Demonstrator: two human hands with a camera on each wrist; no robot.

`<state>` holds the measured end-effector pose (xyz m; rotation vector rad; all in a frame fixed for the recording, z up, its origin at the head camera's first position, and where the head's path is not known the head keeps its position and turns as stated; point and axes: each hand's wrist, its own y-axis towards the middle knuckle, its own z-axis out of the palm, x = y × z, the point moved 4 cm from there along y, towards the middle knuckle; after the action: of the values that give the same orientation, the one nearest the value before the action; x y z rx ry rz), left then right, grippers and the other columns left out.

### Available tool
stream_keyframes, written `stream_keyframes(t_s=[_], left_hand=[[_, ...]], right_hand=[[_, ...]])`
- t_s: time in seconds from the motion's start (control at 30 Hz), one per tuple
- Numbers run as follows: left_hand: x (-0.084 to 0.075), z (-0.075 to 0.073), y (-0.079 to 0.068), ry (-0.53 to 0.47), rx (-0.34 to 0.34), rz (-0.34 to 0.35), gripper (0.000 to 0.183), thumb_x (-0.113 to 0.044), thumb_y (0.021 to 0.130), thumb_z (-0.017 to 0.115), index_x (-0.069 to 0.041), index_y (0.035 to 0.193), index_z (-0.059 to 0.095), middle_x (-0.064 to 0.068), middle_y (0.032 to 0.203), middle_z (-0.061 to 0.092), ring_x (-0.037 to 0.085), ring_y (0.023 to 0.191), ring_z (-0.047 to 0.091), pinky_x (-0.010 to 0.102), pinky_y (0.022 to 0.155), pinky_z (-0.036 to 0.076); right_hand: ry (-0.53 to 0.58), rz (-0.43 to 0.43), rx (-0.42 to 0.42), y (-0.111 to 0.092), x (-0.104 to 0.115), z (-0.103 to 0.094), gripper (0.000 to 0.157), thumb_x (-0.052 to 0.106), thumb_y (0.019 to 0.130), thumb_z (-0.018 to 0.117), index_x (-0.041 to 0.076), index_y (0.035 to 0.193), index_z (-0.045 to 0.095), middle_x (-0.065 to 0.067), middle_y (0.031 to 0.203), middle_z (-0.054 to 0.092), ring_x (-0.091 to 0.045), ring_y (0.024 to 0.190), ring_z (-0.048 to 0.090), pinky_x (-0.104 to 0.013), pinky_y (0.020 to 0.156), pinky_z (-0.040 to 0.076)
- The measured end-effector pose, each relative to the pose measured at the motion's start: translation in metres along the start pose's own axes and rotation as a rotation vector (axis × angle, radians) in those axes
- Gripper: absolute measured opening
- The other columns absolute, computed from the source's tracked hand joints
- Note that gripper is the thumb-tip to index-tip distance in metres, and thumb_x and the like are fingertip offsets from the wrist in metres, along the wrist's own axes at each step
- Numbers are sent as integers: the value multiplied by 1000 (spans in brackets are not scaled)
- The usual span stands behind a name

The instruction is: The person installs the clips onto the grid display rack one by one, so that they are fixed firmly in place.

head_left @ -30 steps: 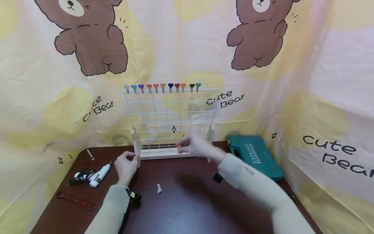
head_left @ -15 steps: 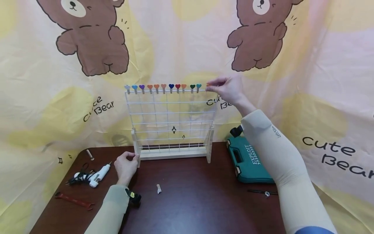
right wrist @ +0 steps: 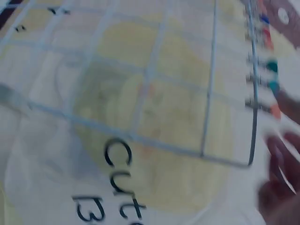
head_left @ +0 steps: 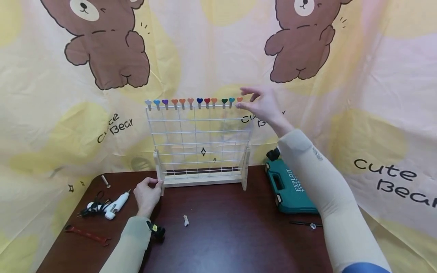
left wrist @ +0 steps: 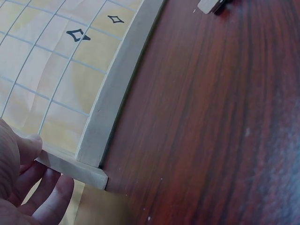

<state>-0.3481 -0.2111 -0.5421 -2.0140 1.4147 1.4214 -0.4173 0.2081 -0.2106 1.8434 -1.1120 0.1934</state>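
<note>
A white wire grid rack (head_left: 201, 132) stands upright in a pale wooden stand (head_left: 201, 181). Along its top wire sits a row of several small heart clips, among them a dark green heart clip (head_left: 224, 101) and an orange heart clip (head_left: 239, 99) at the right end. My right hand (head_left: 265, 107) is beside that orange clip, thumb and forefinger spread apart. In the right wrist view the clip's orange heart (right wrist: 275, 111) shows on the wire, with the blurred fingers off it. Low on the left, my left hand (head_left: 147, 192) pinches the stand's side leg (left wrist: 70, 168) between thumb and fingers.
A small pale clip (head_left: 186, 220) lies on the dark table. To the left are a glue gun (head_left: 116, 204) with its cord, a red wrench (head_left: 88, 234) and a bolt (head_left: 106, 181). A green tool case (head_left: 290, 189) and a thin black rod (head_left: 304, 223) lie right.
My right hand has risen from low before the rack to its top right corner, carrying an orange heart clip. The clip now sits on the wire and the fingers have parted. The left hand stays put.
</note>
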Motion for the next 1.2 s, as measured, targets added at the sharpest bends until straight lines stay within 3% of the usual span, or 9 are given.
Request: stream_keyframes(t_s=[0.1,0.17,0.33,0.53,0.7,0.8,1.0,1.1,1.2], left_hand=[[0,0,-1,0,-5,6,15,-23,90,85,-9,94,80,13,92,78,39,96,64,47,81,43],[0,-1,-1,0,-13,11,15,-23,90,85,-9,93,80,13,92,78,39,96,64,47,82,44],[1,-1,0,1,-20,12,15,-22,90,85,-9,93,80,13,92,78,39,96,64,48,83,44],[2,0,0,-2,-14,13,14,-22,90,85,-9,93,80,13,92,78,38,95,64,46,81,43],[1,0,0,-4,-19,20,14,-22,90,85,-9,93,80,12,91,78,38,95,63,45,80,42],[0,0,-1,-1,-10,20,15,-23,90,85,-9,94,80,13,92,78,38,94,63,44,79,42],[-1,0,-3,-7,-6,13,15,-22,90,85,-9,94,80,13,92,78,38,95,64,45,80,43],[-1,-1,-2,-5,-17,19,15,-22,89,85,-8,93,80,13,92,79,39,96,64,47,81,44],[-2,-1,-1,-1,-24,26,15,-22,89,86,-8,93,80,14,92,78,40,96,64,48,82,45]], right_hand=[[33,-93,-155,-29,8,7,35,21,89,88,8,121,80,-6,106,80,-16,77,65,-23,68,50],[95,-154,-166,-54,12,23,25,13,90,85,5,114,81,-7,97,79,-17,70,67,-25,64,55],[221,-173,158,-129,12,99,17,4,91,80,2,108,81,-7,91,79,-16,71,70,-32,62,59],[82,-18,606,-221,2,202,13,20,93,82,13,104,83,10,91,79,1,78,69,-20,72,56],[-74,92,744,-263,0,258,18,42,87,86,25,85,84,22,72,71,4,68,62,-19,64,51],[-138,150,742,-275,3,274,20,47,83,88,30,75,80,24,67,65,0,65,58,-23,59,49],[-209,154,722,-286,8,283,24,41,82,87,36,65,71,22,62,57,-4,59,53,-27,52,45],[-110,176,729,-286,6,280,20,33,79,88,33,67,73,22,59,60,-2,57,56,-24,53,46],[86,219,724,-281,-1,270,13,21,81,87,25,75,76,19,62,66,-2,57,63,-22,57,51]])
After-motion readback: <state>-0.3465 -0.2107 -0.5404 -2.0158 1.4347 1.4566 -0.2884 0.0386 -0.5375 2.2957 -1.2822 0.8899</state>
